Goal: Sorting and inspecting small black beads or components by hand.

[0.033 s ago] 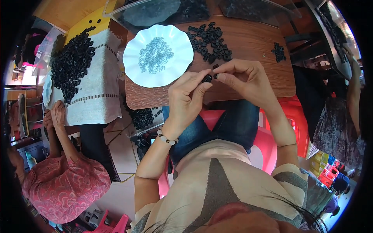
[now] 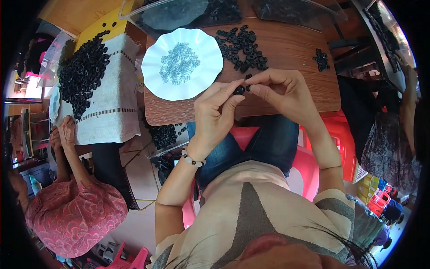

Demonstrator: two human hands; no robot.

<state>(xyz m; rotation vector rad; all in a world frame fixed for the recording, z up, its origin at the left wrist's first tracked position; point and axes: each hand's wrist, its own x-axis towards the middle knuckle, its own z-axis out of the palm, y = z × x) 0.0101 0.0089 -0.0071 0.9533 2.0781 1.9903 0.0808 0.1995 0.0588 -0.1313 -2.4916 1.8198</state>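
Over the near edge of the brown table (image 2: 291, 58), my two hands meet at the fingertips. My left hand (image 2: 215, 110) pinches a small round black part (image 2: 239, 90) between thumb and fingers. Touching or nearly touching it, the thumb and forefinger of my right hand (image 2: 286, 96) close on a small black piece, too tiny to make out fully. To the left of them stands a white wavy-rimmed plate (image 2: 151, 85) with many tiny clear pieces (image 2: 179, 62) heaped in its middle. Just beyond my fingertips lies a loose pile of small black parts (image 2: 244, 47).
Clear bins (image 2: 295, 18) with black parts line the table's far side. A small black cluster (image 2: 320, 60) lies at the right. On the left, a co-worker's hands (image 2: 67, 130) rest by a cloth-covered stand (image 2: 118, 89) bearing a big black heap (image 2: 85, 71). Another person is at right.
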